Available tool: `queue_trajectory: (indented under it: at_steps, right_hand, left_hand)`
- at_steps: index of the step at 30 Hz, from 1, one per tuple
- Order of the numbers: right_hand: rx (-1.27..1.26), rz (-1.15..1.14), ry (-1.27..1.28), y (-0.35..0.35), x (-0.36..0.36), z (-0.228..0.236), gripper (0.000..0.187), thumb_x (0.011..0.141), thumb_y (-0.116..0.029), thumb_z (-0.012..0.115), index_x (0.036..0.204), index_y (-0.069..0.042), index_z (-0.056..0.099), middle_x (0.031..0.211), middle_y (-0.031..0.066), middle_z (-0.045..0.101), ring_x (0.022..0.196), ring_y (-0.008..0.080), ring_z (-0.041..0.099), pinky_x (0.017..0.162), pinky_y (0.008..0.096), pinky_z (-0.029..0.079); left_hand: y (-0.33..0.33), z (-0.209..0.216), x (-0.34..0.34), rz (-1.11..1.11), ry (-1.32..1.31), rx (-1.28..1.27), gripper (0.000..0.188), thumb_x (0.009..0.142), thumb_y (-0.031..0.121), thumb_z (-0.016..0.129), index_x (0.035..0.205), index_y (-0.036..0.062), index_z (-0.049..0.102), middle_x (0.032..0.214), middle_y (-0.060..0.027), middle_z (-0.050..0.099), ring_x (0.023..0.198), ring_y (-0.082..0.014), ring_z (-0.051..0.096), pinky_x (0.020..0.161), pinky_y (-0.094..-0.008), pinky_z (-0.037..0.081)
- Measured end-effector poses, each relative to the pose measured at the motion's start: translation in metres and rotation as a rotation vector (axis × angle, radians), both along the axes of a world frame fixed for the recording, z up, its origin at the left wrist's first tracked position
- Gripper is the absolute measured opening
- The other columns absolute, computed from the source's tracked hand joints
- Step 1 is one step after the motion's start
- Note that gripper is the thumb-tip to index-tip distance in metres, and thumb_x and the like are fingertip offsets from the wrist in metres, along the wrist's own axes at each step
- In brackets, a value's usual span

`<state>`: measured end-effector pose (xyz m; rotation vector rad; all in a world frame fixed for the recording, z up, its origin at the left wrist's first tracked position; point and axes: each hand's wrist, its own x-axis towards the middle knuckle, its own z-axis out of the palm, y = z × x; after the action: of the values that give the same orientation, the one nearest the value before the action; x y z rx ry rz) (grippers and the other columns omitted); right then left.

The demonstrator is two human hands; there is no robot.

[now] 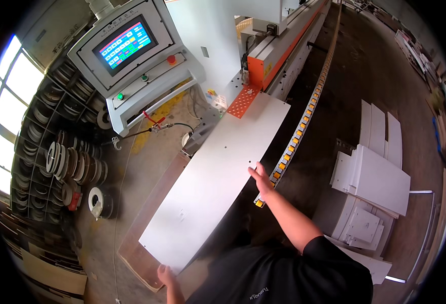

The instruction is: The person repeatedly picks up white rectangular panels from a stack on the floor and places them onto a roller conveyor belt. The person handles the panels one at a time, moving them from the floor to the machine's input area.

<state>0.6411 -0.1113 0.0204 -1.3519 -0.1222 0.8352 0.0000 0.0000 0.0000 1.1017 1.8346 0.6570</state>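
A long white panel (210, 172) with a few small dark holes lies flat on a brown board (149, 213). Its far end reaches the machine, next to an orange perforated plate (243, 103). At the panel's near end, my left hand (167, 276) is closed on the edge by the corner; some of its fingers are hidden. My right hand (262, 181) rests at the panel's right edge, about midway along. Its fingers are stretched out and spread, with the tips on or just over the white surface.
A control console (131, 55) with a lit screen stands far left, a red button (171, 60) on it. Right of the panel runs a rail of yellow rollers (288, 152). White panels (380, 180) are stacked on the right. Edging-tape rolls (76, 162) fill a left rack.
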Motion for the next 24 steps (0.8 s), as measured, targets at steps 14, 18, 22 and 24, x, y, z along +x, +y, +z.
queue_trajectory:
  at_steps: [14, 18, 22, 24]
  right_hand:
    - [0.045, -0.102, 0.025, -0.028, 0.119, 0.017, 0.073, 0.100, -0.048, 0.062, 0.156, -0.006, 0.040, 0.161, 0.0117, 0.041, 0.155, 0.0276, 0.031, 0.125, 0.0453, 0.022]
    - [0.064, -0.137, -0.061, -0.084, 0.074, 0.036, 0.053, 0.103, -0.036, 0.062, 0.145, -0.005, 0.051, 0.141, 0.0105, 0.063, 0.133, 0.0243, 0.059, 0.106, 0.0379, 0.048]
    - [0.016, -0.276, 0.049, -0.183, 0.018, 0.025, 0.043, 0.102, -0.034, 0.065, 0.133, -0.005, 0.060, 0.117, 0.0104, 0.073, 0.096, 0.0177, 0.073, 0.082, 0.0307, 0.057]
    - [-0.068, -0.348, 0.078, -0.233, -0.014, 0.005, 0.036, 0.103, -0.032, 0.063, 0.129, -0.006, 0.063, 0.111, 0.0116, 0.075, 0.086, 0.0166, 0.073, 0.073, 0.0292, 0.058]
  left_hand:
    - [-0.014, 0.081, 0.162, -1.053, 0.676, 0.397, 0.078, 0.069, 0.029, 0.086, 0.138, 0.0067, 0.057, 0.114, -0.0130, 0.062, 0.109, -0.0343, 0.057, 0.087, -0.0474, 0.053]
    - [-0.003, 0.083, 0.195, -1.143, 0.748, 0.390, 0.081, 0.070, 0.033, 0.085, 0.140, 0.0052, 0.057, 0.108, -0.0115, 0.064, 0.106, -0.0330, 0.059, 0.078, -0.0437, 0.056]
    - [-0.002, 0.081, 0.235, -1.146, 0.741, 0.344, 0.082, 0.073, 0.040, 0.082, 0.143, 0.0063, 0.055, 0.110, -0.0170, 0.062, 0.103, -0.0354, 0.064, 0.081, -0.0438, 0.056]
    - [-0.002, 0.081, 0.252, -1.166, 0.760, 0.297, 0.084, 0.074, 0.041, 0.081, 0.145, 0.0076, 0.053, 0.113, -0.0173, 0.062, 0.107, -0.0356, 0.064, 0.083, -0.0446, 0.056]
